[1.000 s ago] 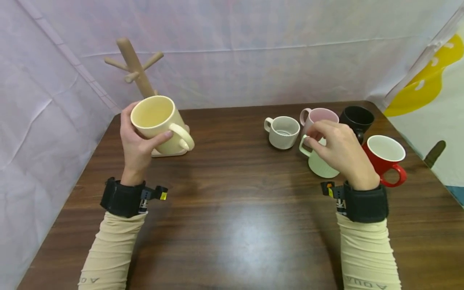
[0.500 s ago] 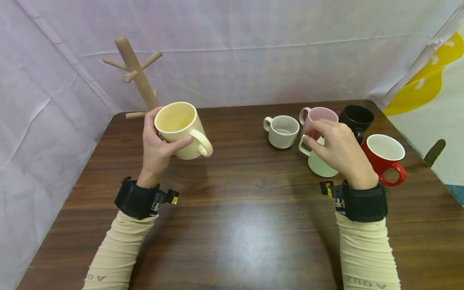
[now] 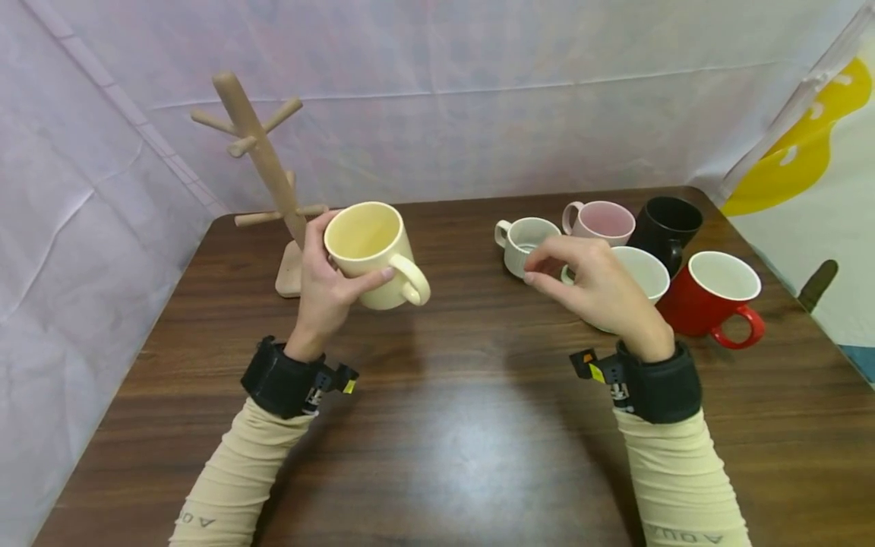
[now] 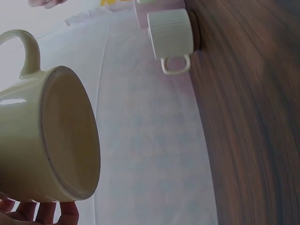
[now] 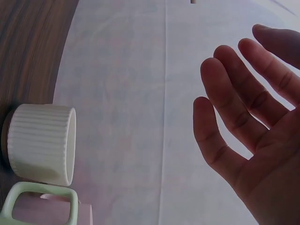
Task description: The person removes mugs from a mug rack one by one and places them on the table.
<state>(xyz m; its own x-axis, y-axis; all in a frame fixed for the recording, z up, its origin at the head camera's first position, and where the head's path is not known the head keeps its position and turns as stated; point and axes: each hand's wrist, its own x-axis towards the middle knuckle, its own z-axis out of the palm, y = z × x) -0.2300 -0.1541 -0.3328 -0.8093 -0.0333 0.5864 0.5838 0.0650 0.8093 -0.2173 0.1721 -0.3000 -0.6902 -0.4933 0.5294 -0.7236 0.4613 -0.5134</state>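
My left hand [image 3: 324,285] grips a pale yellow mug [image 3: 383,270] by its side, thumb towards the handle, raised above the table. Its underside shows in the left wrist view, where the mug [image 4: 21,140] covers most of the fingers. My right hand [image 3: 591,281] hovers in front of the pale green mug [image 3: 649,277] and partly hides it. Nothing lies in that hand, and its fingers [image 5: 239,112] are loosely bent in the right wrist view. A small white ribbed cup [image 3: 521,251] stands just beyond the right fingertips.
A wooden mug tree [image 3: 263,163] with bare pegs stands at the back left. On the right are a pink mug [image 3: 603,222], a black mug [image 3: 658,232] and a red mug [image 3: 697,300]. A white cloth [image 3: 437,152] hangs behind the brown table [image 3: 451,456].
The left hand has carried the yellow mug rightward, away from the mug tree. The right hand has left the green mug's handle and shifted left; the green mug now sits upright among the others.
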